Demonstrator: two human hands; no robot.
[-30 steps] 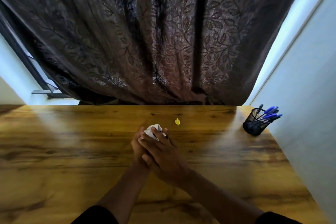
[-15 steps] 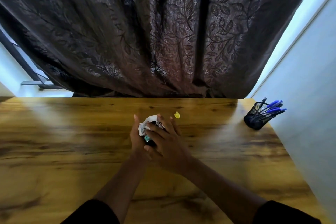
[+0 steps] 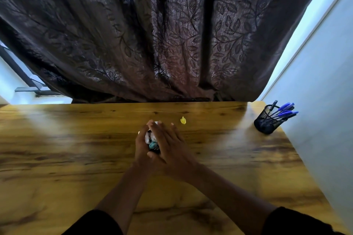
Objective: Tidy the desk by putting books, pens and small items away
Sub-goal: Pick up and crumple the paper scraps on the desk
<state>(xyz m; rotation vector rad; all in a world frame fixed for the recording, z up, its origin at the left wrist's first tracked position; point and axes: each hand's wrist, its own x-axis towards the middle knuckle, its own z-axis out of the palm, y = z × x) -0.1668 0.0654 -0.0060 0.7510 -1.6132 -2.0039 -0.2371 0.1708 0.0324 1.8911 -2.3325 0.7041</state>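
Note:
Both hands meet over the middle of the wooden desk [image 3: 76, 149]. My left hand [image 3: 141, 147] cups a bundle of small scraps [image 3: 150, 141], white crumpled paper with a teal bit and something dark below. My right hand [image 3: 168, 145] lies over the bundle with its fingers straight, pressing it into the left palm. A small yellow scrap [image 3: 183, 120] lies on the desk just beyond my right fingertips, apart from them. A black mesh pen holder [image 3: 267, 122] with several blue pens stands at the far right corner.
A dark leaf-patterned curtain [image 3: 152, 34] hangs behind the desk's far edge. A pale wall [image 3: 324, 101] runs along the right side, close to the pen holder. Bare desk wood spreads to the left and in front of my arms.
My right hand has opened from curled fingers to flat ones over the bundle. The teal and dark bits now show between the palms. The view has tilted up slightly.

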